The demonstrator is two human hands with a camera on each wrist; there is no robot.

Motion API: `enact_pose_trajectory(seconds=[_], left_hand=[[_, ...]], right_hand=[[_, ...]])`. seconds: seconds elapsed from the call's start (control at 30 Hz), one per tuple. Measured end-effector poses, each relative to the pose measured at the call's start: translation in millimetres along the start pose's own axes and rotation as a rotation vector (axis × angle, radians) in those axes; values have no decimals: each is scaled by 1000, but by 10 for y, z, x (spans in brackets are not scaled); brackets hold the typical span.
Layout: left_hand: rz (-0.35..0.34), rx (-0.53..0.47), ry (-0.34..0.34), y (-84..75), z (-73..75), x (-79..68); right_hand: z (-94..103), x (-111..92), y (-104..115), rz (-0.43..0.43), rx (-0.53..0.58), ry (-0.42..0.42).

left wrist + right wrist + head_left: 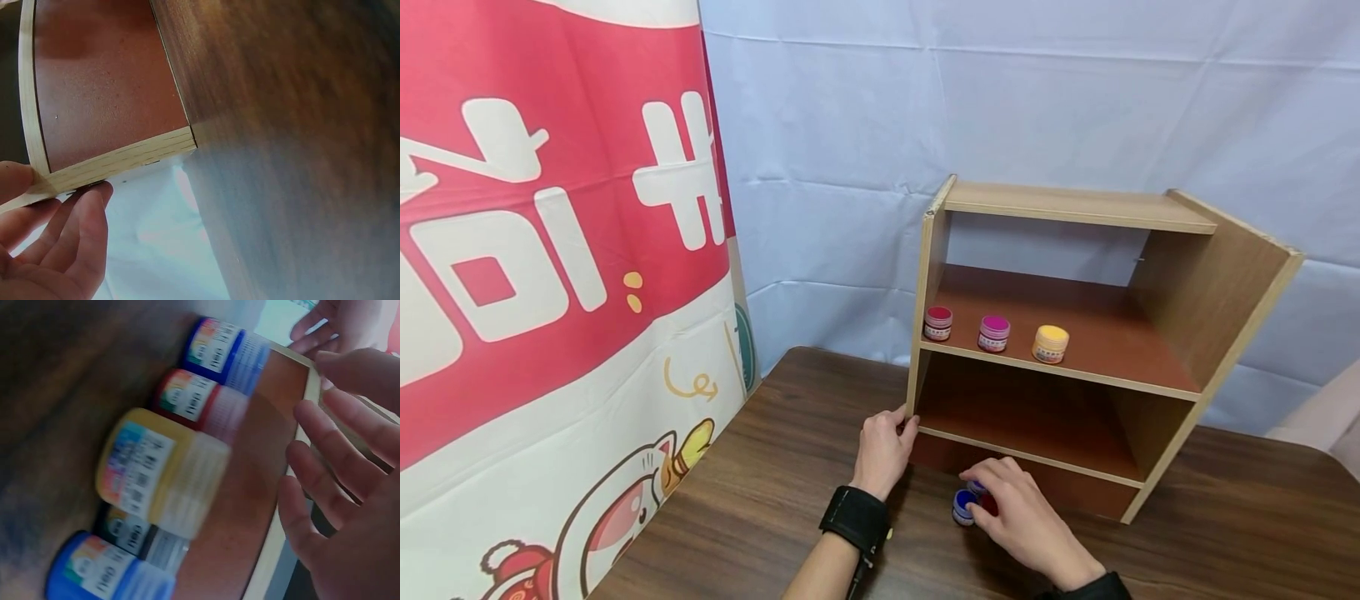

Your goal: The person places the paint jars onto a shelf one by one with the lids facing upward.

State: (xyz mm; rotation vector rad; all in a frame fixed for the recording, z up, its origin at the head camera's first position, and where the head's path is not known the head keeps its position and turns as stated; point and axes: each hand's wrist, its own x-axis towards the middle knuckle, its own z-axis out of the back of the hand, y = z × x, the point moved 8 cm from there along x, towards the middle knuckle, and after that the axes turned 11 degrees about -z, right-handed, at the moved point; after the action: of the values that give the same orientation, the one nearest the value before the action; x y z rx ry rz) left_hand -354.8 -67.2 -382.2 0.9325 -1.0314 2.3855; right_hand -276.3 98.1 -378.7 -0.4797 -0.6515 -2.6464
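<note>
My left hand (884, 450) grips the lower left edge of a small wooden shelf unit (1213, 333). In the left wrist view, thumb and fingers pinch the pale side panel (131, 150) from both faces. Over a cluster of paint jars, the right hand (1018, 512) hovers with its fingers loosely bent and nothing between them. A blue jar (965, 507) shows beside its thumb; the hand hides most of the others. In the right wrist view stand a dark blue jar (214, 350), a red one (187, 397), a larger yellow one (140, 465), a black one (128, 528) and another blue one (94, 565).
On the middle shelf board (1097, 367), near its front edge, stand a red jar (937, 323), a magenta jar (994, 333) and a yellow jar (1049, 343). The unit rests on a dark wood table (760, 492). Behind it hangs a pale blue cloth (827, 208); a printed banner (550, 333) hangs left.
</note>
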Motion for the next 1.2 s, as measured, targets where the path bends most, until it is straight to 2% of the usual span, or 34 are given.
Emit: enact_pose_trajectory(seconds=[0.27,0.43,0.8,1.2], left_hand=[[-1,1,4,-11,8,0],[-3,-6,2,5,1,1],[-3,3,6,-10,-10,10],[2,-6,15,8,-18,3]], right_hand=[[-176,-22,-45,-41,-52,122],[-237,-18,-65,-58,-101,169],[-268,-35,-90,-52,-134,157],[-300,-31,-106,-72,-95,186]])
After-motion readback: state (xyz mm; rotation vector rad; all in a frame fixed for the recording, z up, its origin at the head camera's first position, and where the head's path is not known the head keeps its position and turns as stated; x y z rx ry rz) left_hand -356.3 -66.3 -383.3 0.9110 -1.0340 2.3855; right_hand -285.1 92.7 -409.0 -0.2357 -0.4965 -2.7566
